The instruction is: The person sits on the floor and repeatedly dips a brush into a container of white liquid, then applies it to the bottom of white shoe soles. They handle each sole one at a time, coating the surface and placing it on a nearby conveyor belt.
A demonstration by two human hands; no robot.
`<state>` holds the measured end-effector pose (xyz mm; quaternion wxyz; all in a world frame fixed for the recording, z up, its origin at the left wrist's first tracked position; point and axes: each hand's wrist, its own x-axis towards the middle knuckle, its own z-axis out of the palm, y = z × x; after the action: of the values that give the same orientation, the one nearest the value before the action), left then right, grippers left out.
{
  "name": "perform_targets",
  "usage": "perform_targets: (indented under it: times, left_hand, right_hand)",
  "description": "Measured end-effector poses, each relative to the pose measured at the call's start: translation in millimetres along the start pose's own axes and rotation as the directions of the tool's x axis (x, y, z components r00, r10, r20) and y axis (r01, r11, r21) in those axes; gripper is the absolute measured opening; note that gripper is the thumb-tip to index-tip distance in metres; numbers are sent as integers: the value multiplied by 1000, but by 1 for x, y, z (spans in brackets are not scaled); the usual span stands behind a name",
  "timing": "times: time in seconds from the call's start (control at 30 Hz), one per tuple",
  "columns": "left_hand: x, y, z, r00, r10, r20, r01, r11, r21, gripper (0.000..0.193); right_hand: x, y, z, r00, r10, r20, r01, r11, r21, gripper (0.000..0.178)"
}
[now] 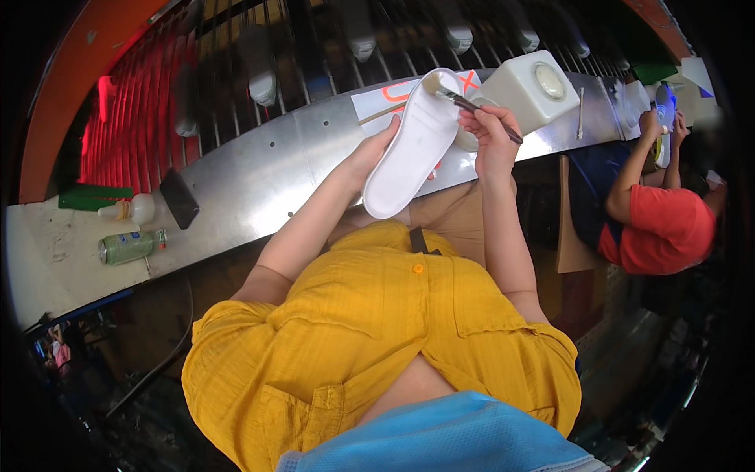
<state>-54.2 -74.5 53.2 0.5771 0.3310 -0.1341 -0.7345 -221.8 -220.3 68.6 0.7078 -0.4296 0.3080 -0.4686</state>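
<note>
My left hand (368, 160) grips the left edge of a white shoe sole (410, 149), which is tilted with its far end up over the metal ledge. In my right hand (494, 135) is a brush with a dark handle (466, 104). The brush's pale bristles (435, 84) touch the sole's far end. A sheet of white paper (370, 103) with orange marks lies beneath, and a thin stick (384, 112) rests over it. Just right of the sole is a white plastic jug (515, 88) with a round lid. My right hand partly covers a pale cup (467, 140) beside it.
Beyond the metal ledge (244, 177), a rack of rods (303, 47) carries several blurred shoe pieces (262, 82). At left are a dark phone-like slab (180, 198), a white bottle (141, 208) and a green can (127, 248). A co-worker in red (664, 224) handles a shoe (665, 101) at right.
</note>
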Motion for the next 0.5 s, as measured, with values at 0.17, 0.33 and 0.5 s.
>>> perform_targets:
  times: [0.17,0.33,0.5]
  left_hand:
    - [-3,16,-6,997,75,-17,-76,995,-57,67]
    - [-2,31,-15,980,113,-165,-123,991,-54,70]
    - [-7,27,-17,983,148,-113,-160,981,-110,69]
  right_hand:
    - [-34,4,13,954,40,297,-4,993,-122,6]
    - [-88,10,25,826,61,560,108,959,-264,8]
    - [-66,-23,18,699,7,715,315,895,-317,11]
